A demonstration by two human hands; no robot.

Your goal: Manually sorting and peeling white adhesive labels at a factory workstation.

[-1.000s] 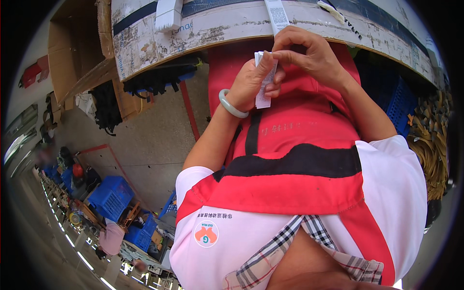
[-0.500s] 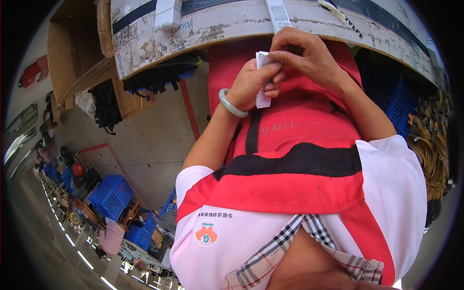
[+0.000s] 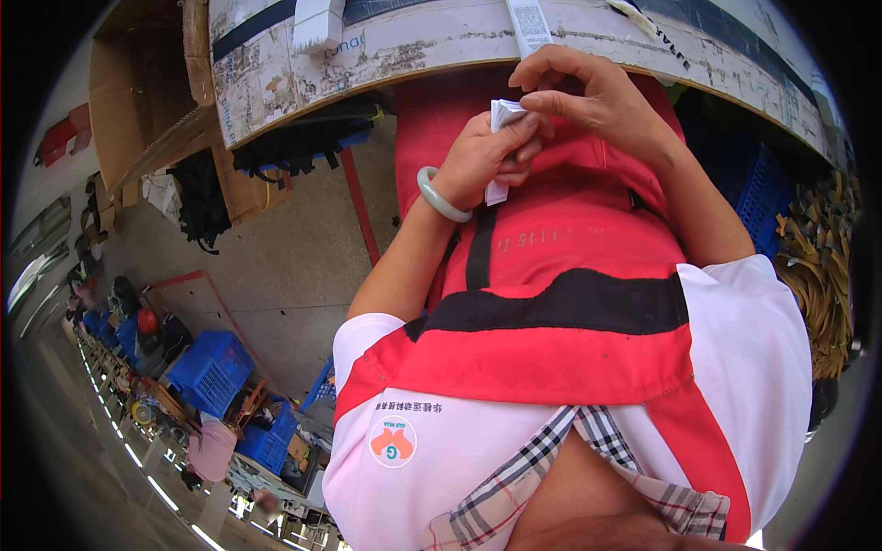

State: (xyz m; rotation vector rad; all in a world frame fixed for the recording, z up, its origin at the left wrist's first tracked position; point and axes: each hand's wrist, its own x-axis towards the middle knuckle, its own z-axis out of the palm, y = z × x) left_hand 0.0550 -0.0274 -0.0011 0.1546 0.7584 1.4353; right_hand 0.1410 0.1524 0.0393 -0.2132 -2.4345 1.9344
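My left hand (image 3: 482, 161), with a pale bangle at the wrist, is closed round a small stack of white labels (image 3: 503, 114). The stack's upper end fans a little above my thumb, and its lower end shows beneath my fingers. Close beside the upper end is my right hand (image 3: 593, 96), its thumb at the edge of the labels and its forefinger bent apart from the thumb. Nothing shows between those two fingers. Just beyond, a printed white label strip (image 3: 527, 26) lies on the table.
The worn table (image 3: 404, 55) edge runs in front of me. On it are a white bundle of strips (image 3: 318, 28) and a cord (image 3: 634, 13). An open carton (image 3: 147, 92) stands at left; a blue crate (image 3: 758, 202) and hanging brown strips (image 3: 818, 266) are at right. A person (image 3: 213, 450) is behind.
My right thumb and forefinger have parted and shifted slightly from the stack. The upper ends of the labels are tilted more to the right. My left hand keeps its hold.
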